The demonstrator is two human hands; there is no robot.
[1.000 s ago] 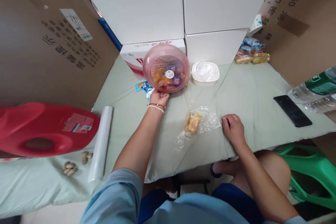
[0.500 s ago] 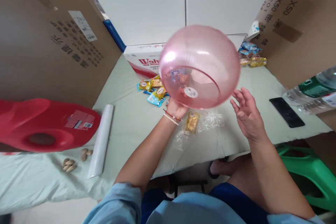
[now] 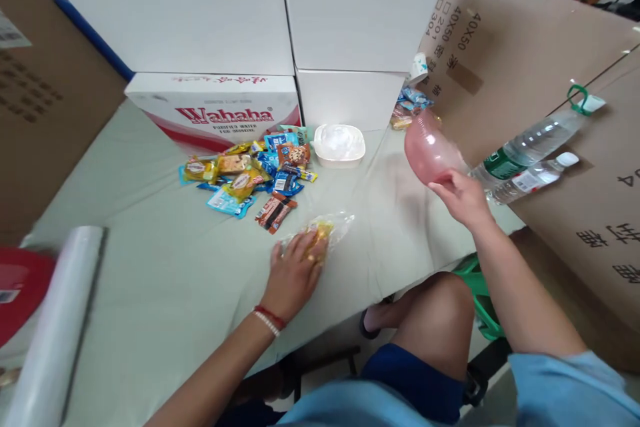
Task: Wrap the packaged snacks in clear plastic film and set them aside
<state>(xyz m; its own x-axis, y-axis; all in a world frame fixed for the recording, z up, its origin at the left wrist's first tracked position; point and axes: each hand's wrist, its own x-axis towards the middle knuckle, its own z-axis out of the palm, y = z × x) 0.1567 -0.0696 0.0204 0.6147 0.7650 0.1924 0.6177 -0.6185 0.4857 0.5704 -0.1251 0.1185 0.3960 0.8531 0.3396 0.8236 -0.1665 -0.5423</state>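
Observation:
My right hand (image 3: 463, 197) grips the rim of a clear pink plastic bowl (image 3: 429, 150), held tilted in the air over the right end of the table. My left hand (image 3: 293, 275) lies on the grey-green cloth with its fingers resting on a clear plastic bag holding a yellow snack (image 3: 320, 235). A pile of several small wrapped snacks (image 3: 250, 177) lies loose on the cloth beyond the bag. A white lidded container (image 3: 339, 144) stands behind the pile.
White cartons and a Wahaha box (image 3: 215, 110) line the back. Brown cardboard (image 3: 500, 73) walls the right, with two water bottles (image 3: 530, 160) against it. A roll of clear film (image 3: 50, 327) and a red jug (image 3: 20, 280) lie at the left. A green stool (image 3: 477, 293) stands below.
The pink bowl was lifted off the table, leaving its snacks in a pile, and passed from my left hand to my right, which carried it rightward. My left hand dropped onto the bagged snack.

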